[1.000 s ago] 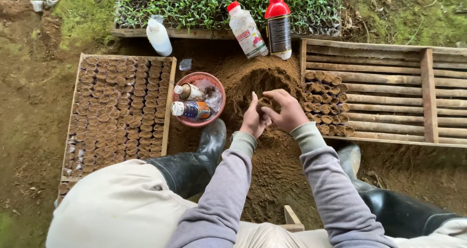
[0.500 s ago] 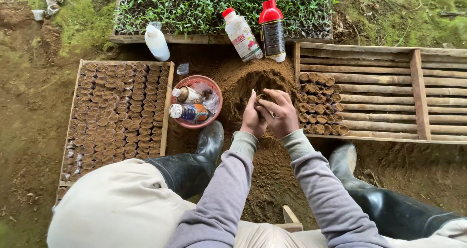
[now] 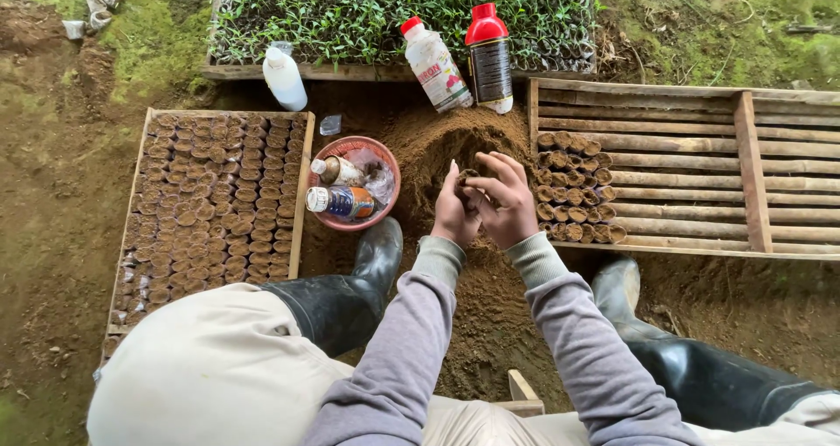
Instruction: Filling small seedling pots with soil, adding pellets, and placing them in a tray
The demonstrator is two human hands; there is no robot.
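Note:
My left hand [image 3: 453, 211] and my right hand [image 3: 506, 199] are pressed together over a heap of loose brown soil [image 3: 442, 148]. Between them they hold a small soil-filled pot [image 3: 466, 180], with the fingers of both hands curled round it. Just right of my hands, several rows of filled small pots [image 3: 573, 188] stand at the left end of a slatted wooden tray [image 3: 700, 170]. To the left lies a second wooden tray [image 3: 214, 201], packed full of the same small soil pots.
A red-rimmed basket [image 3: 354, 183] with two small bottles sits left of the soil heap. A white bottle [image 3: 284, 77], a white bottle with a red cap [image 3: 435, 64] and a dark bottle with a red cap [image 3: 490, 57] lean against a seedling tray [image 3: 385, 13]. My black rubber boots [image 3: 350, 288] flank the heap.
Both hands stay together on the small pot; my right fingers have shifted a little over its top. The view has drifted slightly.

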